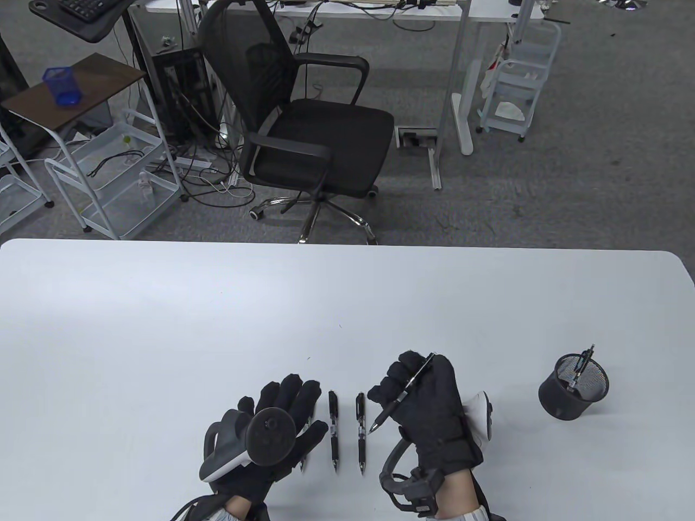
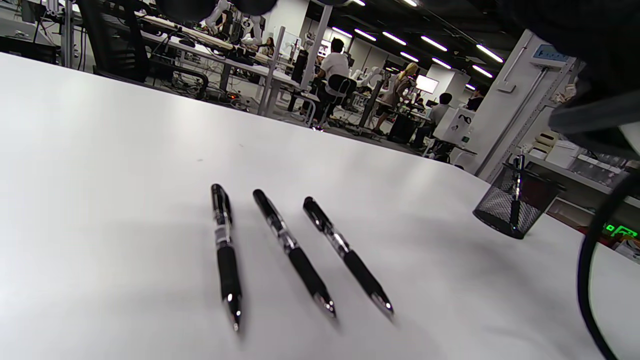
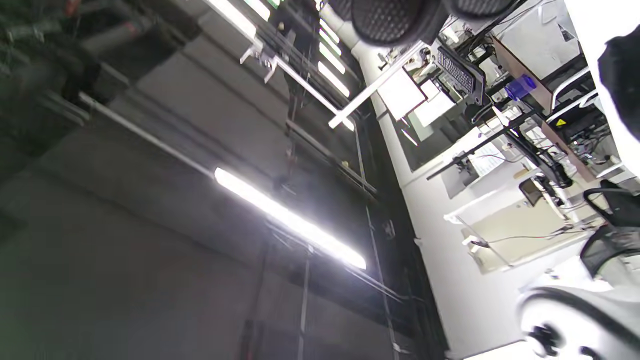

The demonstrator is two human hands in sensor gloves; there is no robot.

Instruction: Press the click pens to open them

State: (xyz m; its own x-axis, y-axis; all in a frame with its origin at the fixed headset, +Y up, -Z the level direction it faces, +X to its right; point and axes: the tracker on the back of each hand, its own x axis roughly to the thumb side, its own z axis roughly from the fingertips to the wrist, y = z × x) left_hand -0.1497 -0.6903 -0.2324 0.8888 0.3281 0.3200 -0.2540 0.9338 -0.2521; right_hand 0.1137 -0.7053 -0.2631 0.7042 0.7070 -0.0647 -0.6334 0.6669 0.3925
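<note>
My left hand (image 1: 271,429) lies flat at lower centre-left, fingers spread over one pen (image 1: 305,442). Just right of it two more pens (image 1: 333,429) lie side by side on the white table (image 1: 163,325). My right hand (image 1: 429,404) grips a fourth pen (image 1: 404,392), tilted, tip down-left. A mesh cup (image 1: 573,386) at right holds another.

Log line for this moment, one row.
right hand: holds pen | left hand: over table, flat | three pens lying | cup: one pen
</note>
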